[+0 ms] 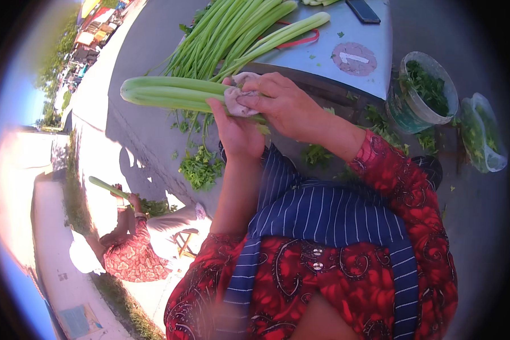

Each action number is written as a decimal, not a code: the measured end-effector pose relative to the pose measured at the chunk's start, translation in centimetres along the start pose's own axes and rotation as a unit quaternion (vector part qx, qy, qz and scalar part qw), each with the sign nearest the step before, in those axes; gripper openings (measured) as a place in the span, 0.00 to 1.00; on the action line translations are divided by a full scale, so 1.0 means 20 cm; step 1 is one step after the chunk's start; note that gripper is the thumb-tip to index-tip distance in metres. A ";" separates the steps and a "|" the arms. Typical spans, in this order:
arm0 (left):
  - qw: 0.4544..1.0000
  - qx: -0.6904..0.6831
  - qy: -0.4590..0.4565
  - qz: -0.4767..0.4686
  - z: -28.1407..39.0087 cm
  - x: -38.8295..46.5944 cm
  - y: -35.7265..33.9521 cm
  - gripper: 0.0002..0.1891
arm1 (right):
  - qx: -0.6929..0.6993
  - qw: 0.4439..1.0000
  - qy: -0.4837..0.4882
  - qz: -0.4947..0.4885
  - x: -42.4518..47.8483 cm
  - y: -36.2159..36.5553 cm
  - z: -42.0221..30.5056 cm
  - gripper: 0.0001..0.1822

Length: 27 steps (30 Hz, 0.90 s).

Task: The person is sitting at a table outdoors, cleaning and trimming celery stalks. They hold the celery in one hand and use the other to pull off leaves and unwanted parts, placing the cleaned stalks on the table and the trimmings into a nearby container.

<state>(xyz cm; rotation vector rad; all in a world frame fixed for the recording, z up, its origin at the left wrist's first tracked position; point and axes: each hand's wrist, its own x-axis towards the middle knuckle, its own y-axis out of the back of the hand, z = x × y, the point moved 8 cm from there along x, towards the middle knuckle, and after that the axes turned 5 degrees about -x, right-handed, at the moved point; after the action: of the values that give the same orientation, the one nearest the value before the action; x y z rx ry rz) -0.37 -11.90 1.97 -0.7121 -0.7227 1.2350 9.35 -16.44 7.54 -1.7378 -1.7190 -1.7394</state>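
Note:
A thick head of celery (170, 91) lies across in front of me, its pale base pointing left. My left hand (238, 131) supports it from below, with the thumb up along the near side. A stained whitish cloth (242, 100) is pressed against the stalks by my right hand (280, 102). The far end of the stalks is hidden behind the cloth, my right hand and wrist. Just beyond, a pile of long green celery (233, 34) lies at the left of a light-topped table (361, 36), with a red strap (299, 40) under the nearest stalks.
On the table is a dark phone (363, 10). To the right stand a bucket (408, 110) of leaves and a clear plastic bag (484, 131) holding greens. Cut leaves (202, 168) lie on the ground. At left another person (131, 255) sits holding celery (108, 187).

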 end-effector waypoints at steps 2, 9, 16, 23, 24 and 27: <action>1.000 0.009 -0.001 0.024 0.03 -0.01 0.03 0.31 | -0.028 0.999 -0.010 -0.035 -0.15 0.03 0.02 0.19; 0.996 0.061 -0.063 0.012 0.16 0.00 0.05 0.31 | 0.027 0.969 -0.214 -0.124 -0.64 0.26 0.31 0.21; 0.997 0.043 -0.063 -0.034 0.21 -0.03 -0.10 0.30 | -0.288 0.946 -0.100 0.113 -0.21 0.74 0.44 0.24; 0.980 -0.098 -0.040 -0.169 0.27 -0.03 -0.21 0.29 | -0.037 0.989 -0.132 -0.061 -0.36 0.41 0.08 0.28; 0.971 -0.111 -0.032 -0.208 0.29 -0.02 -0.27 0.29 | 0.053 0.977 -0.202 -0.033 -0.39 0.41 0.12 0.26; 0.982 0.066 -0.044 -0.170 0.29 -0.01 -0.30 0.28 | 0.054 0.965 -0.254 0.036 -0.42 0.47 0.15 0.24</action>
<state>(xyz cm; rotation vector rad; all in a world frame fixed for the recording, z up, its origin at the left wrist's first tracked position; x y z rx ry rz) -1.66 -12.71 10.24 -0.4060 -0.7915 0.9931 20.83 -22.22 5.77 -2.3026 -1.8506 -1.2067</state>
